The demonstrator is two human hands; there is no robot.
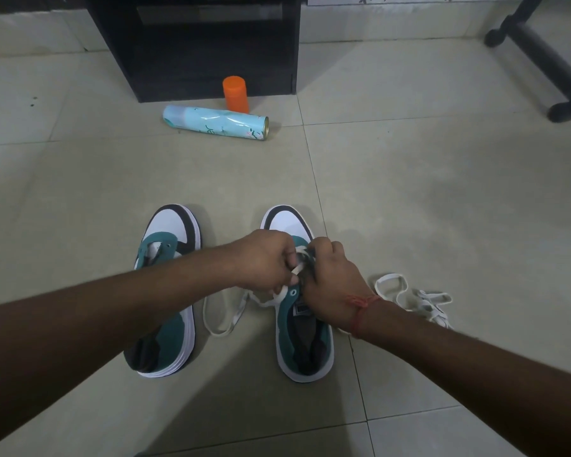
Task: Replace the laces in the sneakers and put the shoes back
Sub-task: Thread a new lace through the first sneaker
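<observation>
We are looking down at two sneakers standing side by side on the tiled floor (442, 199), toes pointing away. We are working on the right sneaker (302, 328): our left hand (264, 258) and right hand (333, 282) are both closing their fingers on the white lace (295, 268) over its eyelets, and its loose end is lying between the shoes. The left sneaker (168, 282) is standing without a lace. Another lace (419, 298) is lying just right of our wrist. Farther away, a spray can (215, 122) is lying beside an orange cap (235, 94), before a black cabinet (198, 44).
</observation>
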